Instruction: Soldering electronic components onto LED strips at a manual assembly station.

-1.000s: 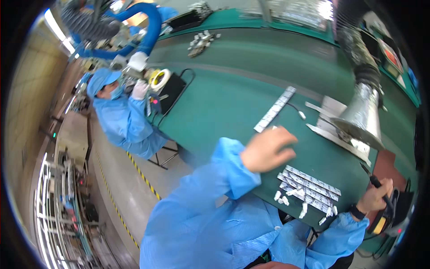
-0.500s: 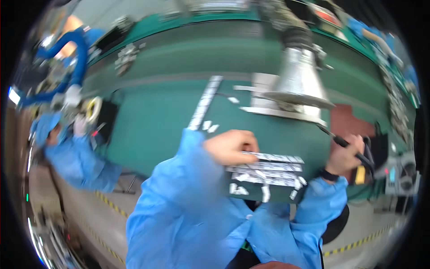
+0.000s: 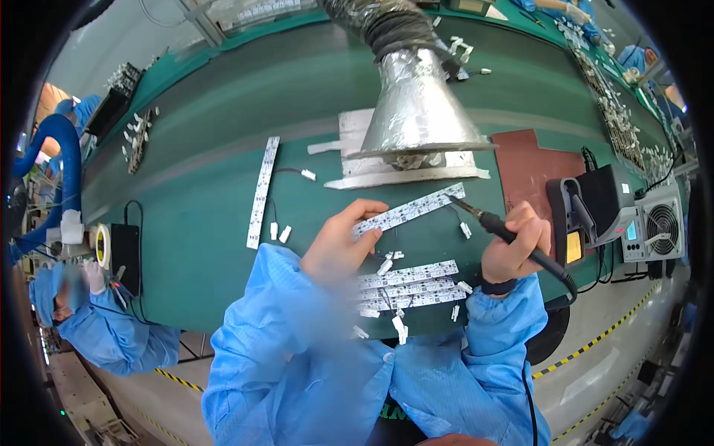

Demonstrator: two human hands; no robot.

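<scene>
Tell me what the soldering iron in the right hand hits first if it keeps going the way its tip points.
The right hand aims the soldering iron up-left. Its tip sits almost at the end of the white strip board held by the left hand, so probably that board first; depth is unclear.

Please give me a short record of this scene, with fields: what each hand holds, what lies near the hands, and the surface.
left hand: holds one end of a white LED strip board, fingers on its end
right hand: grips a soldering iron, tip at the strip's far end
near hands: stack of strip boards, small white connectors
above: silver fume hood
surface: green bench
right side: soldering station
</scene>
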